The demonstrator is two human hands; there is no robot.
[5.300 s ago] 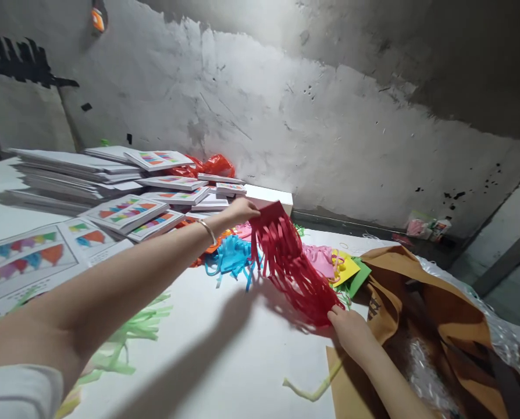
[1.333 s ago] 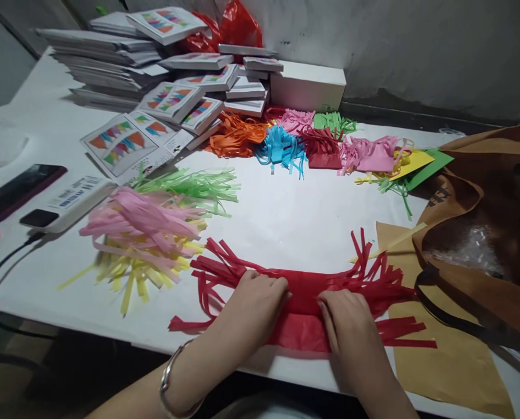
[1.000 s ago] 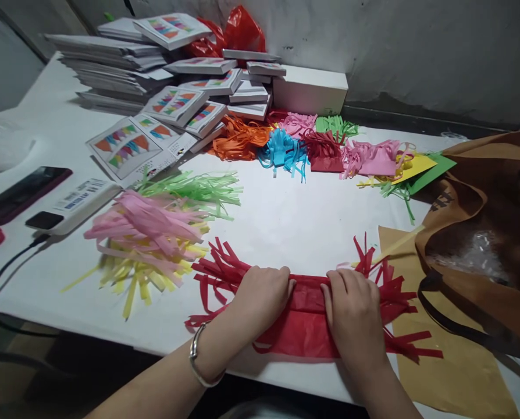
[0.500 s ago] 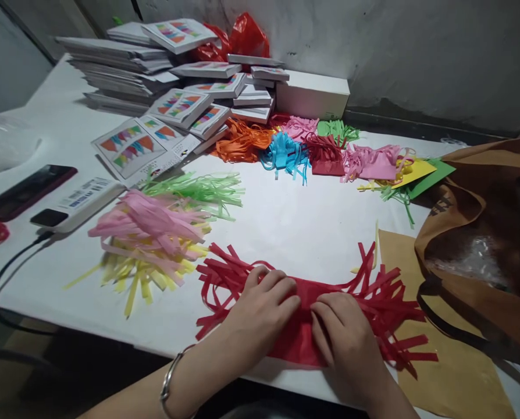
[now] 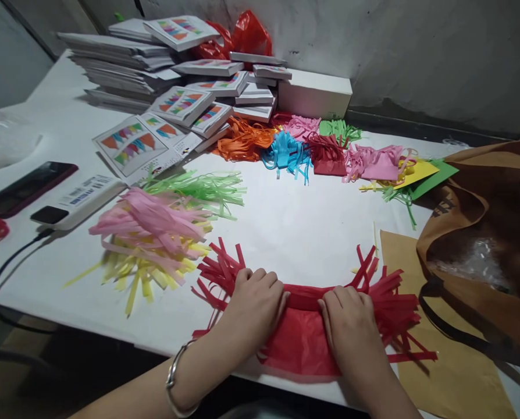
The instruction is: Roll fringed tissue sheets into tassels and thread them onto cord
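Note:
A sheet of red tissue paper with both ends cut into fringe lies at the table's front edge. Its far edge is folded over into a strip across the middle. My left hand grips the left part of that fold, fingers curled over it. On the right part of the fold, my right hand is closed in the same way. Thumbs are tucked toward the near side, partly hidden. Left of the red paper lies a pile of pink fringed tissue, with yellow tissue under it and green tissue behind.
Stacks of printed packets fill the back left, beside a white box. Bundled tassels line the back. A brown bag and brown paper lie right. A phone and a cabled white device sit left.
Both hands have moved apart along the red tissue paper, and its far edge now shows as a folded strip between them. The near part of the sheet lies more exposed.

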